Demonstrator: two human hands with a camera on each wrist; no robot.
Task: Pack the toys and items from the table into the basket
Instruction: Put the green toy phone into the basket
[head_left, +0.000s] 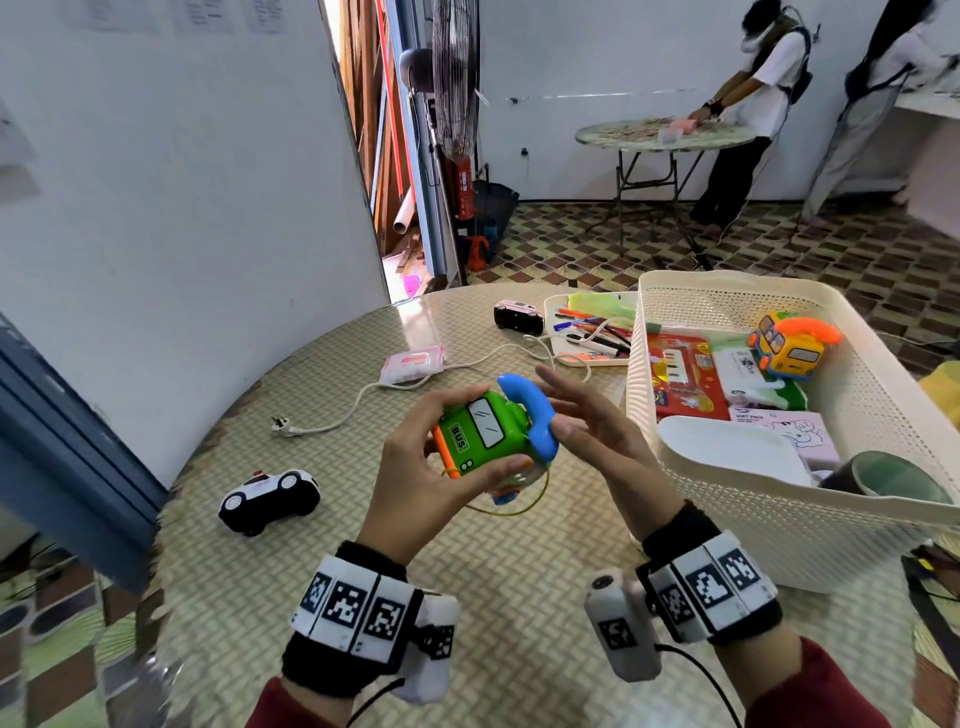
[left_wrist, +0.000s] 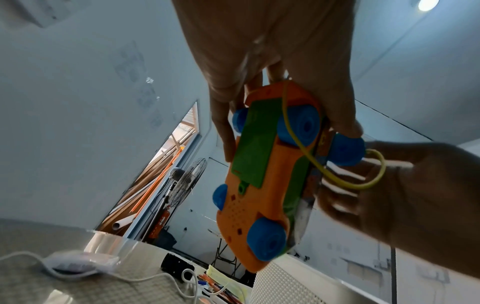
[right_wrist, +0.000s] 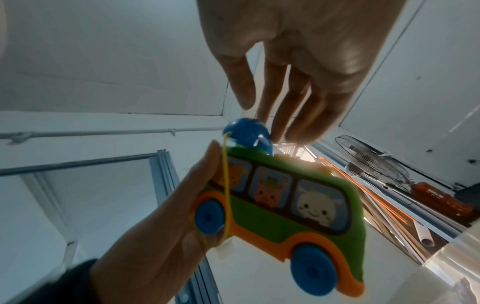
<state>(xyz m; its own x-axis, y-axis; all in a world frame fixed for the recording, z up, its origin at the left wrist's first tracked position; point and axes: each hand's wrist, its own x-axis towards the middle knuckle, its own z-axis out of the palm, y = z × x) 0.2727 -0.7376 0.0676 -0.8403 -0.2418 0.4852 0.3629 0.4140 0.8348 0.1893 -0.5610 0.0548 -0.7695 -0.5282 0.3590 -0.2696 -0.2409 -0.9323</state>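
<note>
A green toy bus (head_left: 480, 434) with an orange base, blue wheels and a blue telephone handset (head_left: 530, 410) on its roof is held in the air above the round bench (head_left: 322, 395), just left of the basket (head_left: 789, 514). The bus is gripped by the left hand (head_left: 421, 478), whose fingers and thumb are curled round its front and underside. The right hand (head_left: 597, 431) is held relaxed with fingers spread and nearly straight, close beside the handset; whether it touches the handset cannot be told. A thin yellow cord (head_left: 514, 506) is looped from the toy below the hands.

The cream perforated basket is set at the right edge of the bench. Inside it are seen a yellow toy bus (head_left: 789, 348) with an orange handset, a red box (head_left: 683, 376), tissue packs and a dark cup (head_left: 883, 475).

Left on the bench are a black and white police car (head_left: 267, 499), a second small car (head_left: 517, 314) farther back, a pink pack of wipes (head_left: 413, 364), a white power cable (head_left: 363, 400) and a tray of pens (head_left: 592, 332).
</note>
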